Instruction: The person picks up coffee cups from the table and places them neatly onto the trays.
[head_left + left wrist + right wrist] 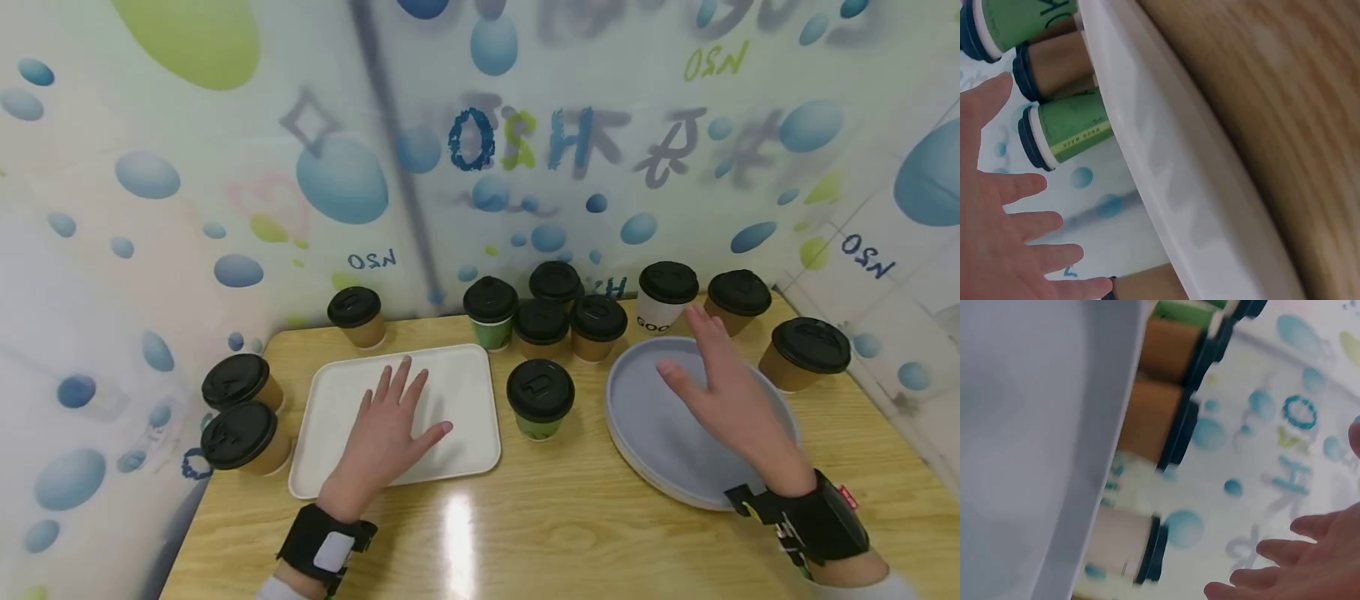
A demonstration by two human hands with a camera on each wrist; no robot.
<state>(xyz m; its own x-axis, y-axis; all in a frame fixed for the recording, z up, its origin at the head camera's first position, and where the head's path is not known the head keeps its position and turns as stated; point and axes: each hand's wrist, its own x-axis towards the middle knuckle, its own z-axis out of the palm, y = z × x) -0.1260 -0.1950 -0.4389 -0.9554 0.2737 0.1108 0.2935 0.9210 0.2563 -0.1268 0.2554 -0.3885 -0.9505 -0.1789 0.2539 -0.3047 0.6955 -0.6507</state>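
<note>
Right hand (pixel 729 400) hovers over plate (pixel 651 412) — cup (pixel 658 312) reads "GOO".

On the backdrop (pixel 427 62) we read, from left to right, a large blue O, a green figure like an S or a backward 2, and a blue H, while three smaller markings, two blue and one green, run O, the same S-like figure, then N. We make out "GOO" in dark capitals low on the white cup (pixel 663 307). In the left wrist view we find capitals too blurred to read on the yellow band of one green cup (pixel 1072 119), and larger dark letters, only partly shown, on another green cup (pixel 1019 25).
</note>
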